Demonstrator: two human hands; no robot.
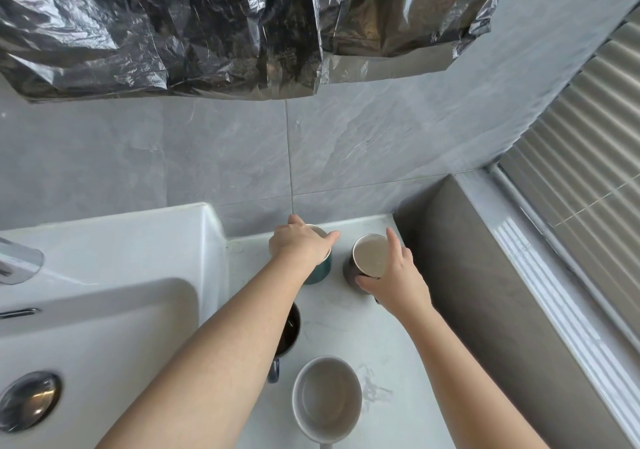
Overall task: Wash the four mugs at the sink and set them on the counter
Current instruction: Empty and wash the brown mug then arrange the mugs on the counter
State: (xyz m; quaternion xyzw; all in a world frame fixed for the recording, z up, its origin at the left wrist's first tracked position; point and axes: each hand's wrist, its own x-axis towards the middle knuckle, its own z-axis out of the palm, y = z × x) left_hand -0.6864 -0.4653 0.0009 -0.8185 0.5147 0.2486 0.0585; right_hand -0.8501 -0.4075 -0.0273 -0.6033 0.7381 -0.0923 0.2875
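Note:
Four mugs stand on the pale marble counter (346, 313) to the right of the white sink (114, 310). My left hand (300, 243) lies over the rim of a teal mug (320, 272) at the back and grips it from above. Beside it, my right hand (394, 275) is closed around a dark brown mug (369, 254) with a pale inside, which leans slightly. A dark blue mug (289, 332) sits nearer me, partly hidden under my left forearm. Nearest me stands a grey-white mug (327, 398), upright.
A chrome tap (19, 261) sticks out at the left over the basin, and the drain plug (29, 400) shows at lower left. Black plastic sheeting (207, 26) hangs overhead. A grey ledge (485, 275) and a window with blinds (588, 171) border the counter on the right.

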